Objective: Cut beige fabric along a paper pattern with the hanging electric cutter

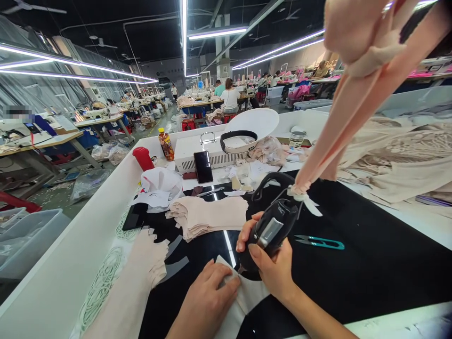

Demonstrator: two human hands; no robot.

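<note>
My right hand (271, 263) grips a black hand-held tool (270, 230) whose tip touches a pale fabric piece (247, 294) on the black table top (370, 263). A pink cloth strip (339, 127) tied to the tool rises to the upper right. My left hand (206, 299) lies flat on the same fabric piece, its fingers just left of the tool's tip. A stack of folded beige pieces (208, 214) sits a little beyond my hands.
Teal thread snips (319, 242) lie right of the tool. More beige pieces (137, 273) lie at left. Behind stand a phone (203, 166), a white box (190, 153), a red cup (143, 158), a bottle (165, 144) and a beige fabric heap (399, 160). People sit at sewing tables beyond.
</note>
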